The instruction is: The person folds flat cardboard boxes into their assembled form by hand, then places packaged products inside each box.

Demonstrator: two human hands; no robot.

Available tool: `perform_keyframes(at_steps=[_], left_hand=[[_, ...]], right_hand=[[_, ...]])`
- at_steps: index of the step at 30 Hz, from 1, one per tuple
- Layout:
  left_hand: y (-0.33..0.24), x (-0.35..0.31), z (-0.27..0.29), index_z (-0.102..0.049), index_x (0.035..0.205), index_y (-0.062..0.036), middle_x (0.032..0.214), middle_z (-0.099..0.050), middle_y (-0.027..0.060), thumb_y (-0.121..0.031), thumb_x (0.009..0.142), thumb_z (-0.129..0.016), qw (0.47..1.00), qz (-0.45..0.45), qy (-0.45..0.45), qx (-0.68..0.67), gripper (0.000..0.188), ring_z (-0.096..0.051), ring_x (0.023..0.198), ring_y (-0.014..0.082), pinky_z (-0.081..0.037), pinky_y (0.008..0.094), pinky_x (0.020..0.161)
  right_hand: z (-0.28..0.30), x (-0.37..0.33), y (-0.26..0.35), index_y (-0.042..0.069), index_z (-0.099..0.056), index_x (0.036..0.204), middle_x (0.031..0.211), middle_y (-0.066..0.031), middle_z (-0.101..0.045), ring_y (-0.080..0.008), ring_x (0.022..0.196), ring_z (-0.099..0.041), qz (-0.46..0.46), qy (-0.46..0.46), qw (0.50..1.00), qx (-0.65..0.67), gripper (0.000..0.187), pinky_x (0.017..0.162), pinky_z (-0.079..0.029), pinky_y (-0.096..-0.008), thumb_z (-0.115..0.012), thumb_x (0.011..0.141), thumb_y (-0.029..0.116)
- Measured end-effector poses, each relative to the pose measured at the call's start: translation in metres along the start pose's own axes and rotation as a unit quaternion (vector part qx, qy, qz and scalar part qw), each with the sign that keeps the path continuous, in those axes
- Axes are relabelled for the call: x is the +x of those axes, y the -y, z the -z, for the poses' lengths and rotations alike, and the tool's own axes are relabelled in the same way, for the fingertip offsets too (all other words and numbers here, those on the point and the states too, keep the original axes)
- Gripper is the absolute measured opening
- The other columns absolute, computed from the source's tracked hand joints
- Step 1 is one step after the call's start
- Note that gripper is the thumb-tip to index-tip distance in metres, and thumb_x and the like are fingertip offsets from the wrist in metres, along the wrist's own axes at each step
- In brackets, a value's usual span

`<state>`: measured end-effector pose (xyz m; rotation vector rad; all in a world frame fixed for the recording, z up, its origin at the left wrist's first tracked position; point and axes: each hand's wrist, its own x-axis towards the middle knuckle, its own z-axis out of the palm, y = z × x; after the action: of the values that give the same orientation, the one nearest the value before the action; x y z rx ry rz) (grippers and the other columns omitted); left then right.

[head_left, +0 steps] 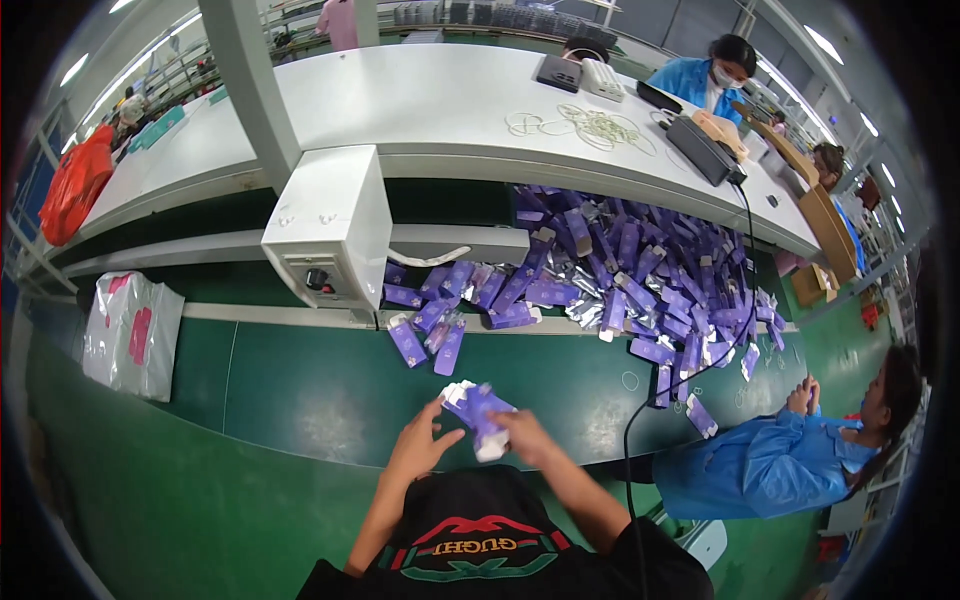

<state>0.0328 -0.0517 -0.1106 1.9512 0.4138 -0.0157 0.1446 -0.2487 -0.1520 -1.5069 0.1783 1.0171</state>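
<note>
In front of my body, my right hand (527,437) grips a small purple carton (484,408), slightly blurred, with a white end flap hanging low. Another purple box with open white flaps (456,393) overlaps it at the upper left; I cannot tell whether it is held too. My left hand (418,446) is just left of them, thumb and fingers apart, with the fingertips close to the white flaps. Beyond my hands, a few loose purple cartons (407,342) lie on the green conveyor belt (300,385).
A large heap of purple cartons and clear wrappers (640,260) covers the belt's right side. A black cable (629,450) hangs at my right. A white control box (335,225) stands ahead, a white bag (133,335) to the left. A co-worker in blue (760,465) works at right.
</note>
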Motion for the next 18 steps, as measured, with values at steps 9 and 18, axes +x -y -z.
perform_keyframes(at_steps=[9, 18], left_hand=[[0.022, -0.012, -0.010, -0.053, 0.131, -0.0099, 0.120, -0.063, 0.0185, -0.036, 0.087, -0.067, 0.989, -0.016, 0.145, 0.032, 0.053, -0.066, 0.099, 0.0323, -0.052, 0.0419, 0.086], [0.039, -0.029, 0.005, -0.052, 0.131, -0.0089, 0.120, -0.063, 0.0202, -0.040, 0.088, -0.065, 0.994, 0.033, 0.089, 0.046, 0.054, -0.065, 0.103, 0.0349, -0.051, 0.0432, 0.088]], right_hand=[[0.074, 0.106, -0.034, 0.002, -0.055, 0.118, 0.108, -0.0189, -0.056, -0.0312, 0.093, -0.061, 0.309, -0.348, 0.743, -0.481, 0.068, 0.080, -0.052, -0.0417, -0.077, 0.075, 0.050], [0.022, 0.075, -0.082, 0.003, -0.059, 0.099, 0.105, -0.0156, -0.058, -0.0339, 0.102, -0.056, 0.246, -0.271, 0.717, -0.593, 0.057, 0.086, -0.047, -0.0438, -0.083, 0.066, 0.044]])
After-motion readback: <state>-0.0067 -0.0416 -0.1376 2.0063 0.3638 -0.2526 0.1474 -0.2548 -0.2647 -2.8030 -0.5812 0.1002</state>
